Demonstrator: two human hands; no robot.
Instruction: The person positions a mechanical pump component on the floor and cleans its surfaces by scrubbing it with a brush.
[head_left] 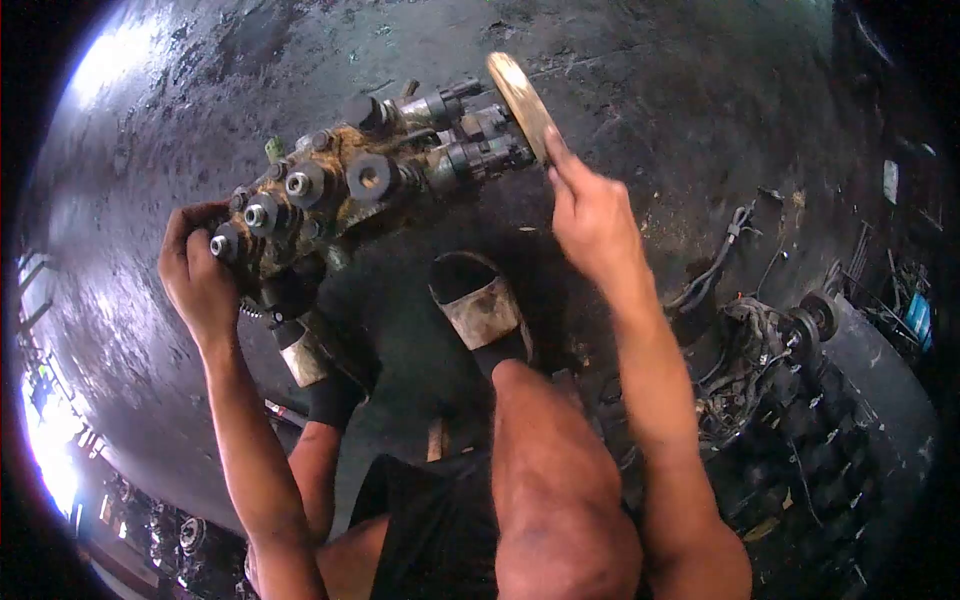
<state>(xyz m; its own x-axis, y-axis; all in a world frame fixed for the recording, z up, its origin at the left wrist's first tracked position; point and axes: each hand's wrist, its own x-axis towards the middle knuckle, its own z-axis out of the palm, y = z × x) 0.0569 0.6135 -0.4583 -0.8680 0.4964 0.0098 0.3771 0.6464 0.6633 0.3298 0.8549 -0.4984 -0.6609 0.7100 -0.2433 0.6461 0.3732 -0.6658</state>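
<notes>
A grimy hydraulic valve block with several round metal ports and knobs lies tilted ahead of my feet, its left end low. My left hand grips that left end, with its fingers curled around the corner beside the last port. In my right hand is a flat wooden handle, slanting up and left past the block's right-end spools. Whatever lies under the wood is hidden, and I cannot tell whether it touches the spools.
My two feet, in sandals, stand just below the block on the dark, oily floor. Greasy machine parts and cables lie to the right, near a dark panel. More parts sit at lower left.
</notes>
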